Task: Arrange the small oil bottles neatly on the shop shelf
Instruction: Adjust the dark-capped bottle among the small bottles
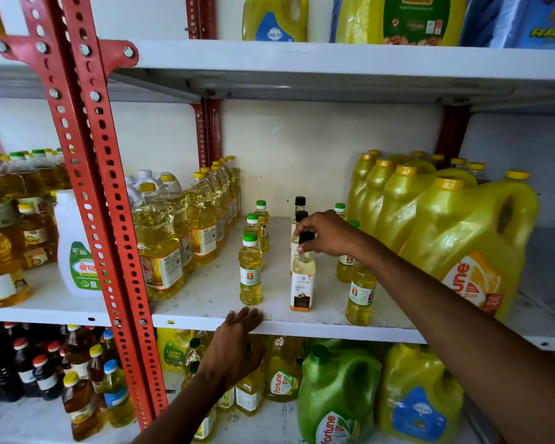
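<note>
- The right hand (326,233) pinches the black cap of the front coconut-oil bottle (302,280), which stands upright on the middle shelf (205,296).
- The left hand (237,334) rests open against the shelf's front edge, holding nothing.
- Green-capped small bottles (250,270) already form a row on the left; two black-capped ones line up behind the gripped bottle.
- Judging from this, the rows are mostly set; the right-side bottles (361,293) look looser and may need straightening.
</note>
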### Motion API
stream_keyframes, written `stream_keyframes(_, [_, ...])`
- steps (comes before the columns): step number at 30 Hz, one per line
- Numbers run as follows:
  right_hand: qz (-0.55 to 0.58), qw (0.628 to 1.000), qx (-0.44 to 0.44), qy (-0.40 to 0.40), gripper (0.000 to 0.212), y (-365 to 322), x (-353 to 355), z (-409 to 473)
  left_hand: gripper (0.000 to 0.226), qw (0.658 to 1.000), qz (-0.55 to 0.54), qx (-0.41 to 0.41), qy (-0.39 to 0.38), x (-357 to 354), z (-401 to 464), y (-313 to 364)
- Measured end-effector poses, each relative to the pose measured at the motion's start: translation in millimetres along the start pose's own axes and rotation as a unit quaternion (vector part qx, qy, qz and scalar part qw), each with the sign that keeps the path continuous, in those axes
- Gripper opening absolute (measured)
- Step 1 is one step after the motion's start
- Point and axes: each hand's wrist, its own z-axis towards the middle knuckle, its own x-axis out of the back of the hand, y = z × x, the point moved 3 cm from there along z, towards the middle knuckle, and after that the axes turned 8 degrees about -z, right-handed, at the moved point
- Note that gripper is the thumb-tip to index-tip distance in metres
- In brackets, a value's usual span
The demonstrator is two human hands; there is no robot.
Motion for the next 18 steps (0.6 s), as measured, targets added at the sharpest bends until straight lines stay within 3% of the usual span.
stream_keyframes(18, [0.005, 1.0, -0.005, -0.01, 0.038, -10, 3, -14, 0.061, 1.0, -0.001, 0.001, -0.006, -1, -1, -2])
